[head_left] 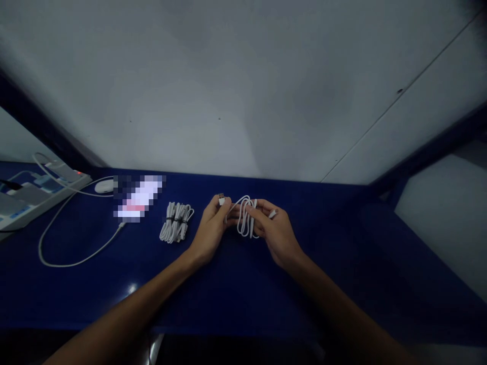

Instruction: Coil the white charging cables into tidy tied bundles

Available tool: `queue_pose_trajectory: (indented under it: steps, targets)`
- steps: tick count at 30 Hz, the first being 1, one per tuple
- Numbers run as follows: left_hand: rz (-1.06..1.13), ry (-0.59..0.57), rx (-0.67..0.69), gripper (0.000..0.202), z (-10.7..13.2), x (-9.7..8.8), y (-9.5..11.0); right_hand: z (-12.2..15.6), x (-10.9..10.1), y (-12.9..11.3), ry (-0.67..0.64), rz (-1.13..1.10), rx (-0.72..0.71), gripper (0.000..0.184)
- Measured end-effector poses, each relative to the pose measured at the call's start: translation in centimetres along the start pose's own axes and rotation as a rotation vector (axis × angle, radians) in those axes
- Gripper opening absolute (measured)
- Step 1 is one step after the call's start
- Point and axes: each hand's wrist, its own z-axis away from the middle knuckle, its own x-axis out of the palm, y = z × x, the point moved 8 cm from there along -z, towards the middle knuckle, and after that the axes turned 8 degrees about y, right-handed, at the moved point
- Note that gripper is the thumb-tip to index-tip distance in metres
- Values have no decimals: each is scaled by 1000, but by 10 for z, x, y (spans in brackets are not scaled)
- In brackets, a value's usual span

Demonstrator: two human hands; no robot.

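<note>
A white USB cable (245,218), gathered in loose loops, is held between both hands above the blue tabletop. My left hand (211,223) pinches it close to the USB plug, whose metal end sticks up past the thumb. Around the loops my right hand (276,228) is closed, thumb on top, and the cable's other white end pokes out beside its fingers. To the left of my left hand lie several bundled white cables (176,223), side by side, each tied with a dark band at its middle.
A phone with a blurred screen (140,198) lies on the blue table (114,289), a white charging cord (76,264) running from it. Beside it is a small white rounded object (104,186). At far left stands a power strip (49,197) with plugs. A pale wall (213,101) rises behind.
</note>
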Motion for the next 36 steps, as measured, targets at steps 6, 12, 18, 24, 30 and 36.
queue_pose_trajectory:
  steps: [6,12,18,24,30,36]
  targets:
    - [-20,-60,-83,28,1,7,0,1,2,-2,-37,-13,37,26]
    - [-47,-190,-158,41,4,16,-5,4,2,-7,-84,13,46,27]
    - [5,-197,-197,37,3,15,-9,3,1,-11,-72,1,49,26]
    - [-54,-215,-155,30,3,17,-3,2,-1,-13,-45,-13,34,25]
    - [-155,-230,-114,28,3,17,-3,1,-3,-12,-41,-2,41,23]
    - [-34,-178,-220,27,4,18,-11,3,2,-11,-58,-16,79,28]
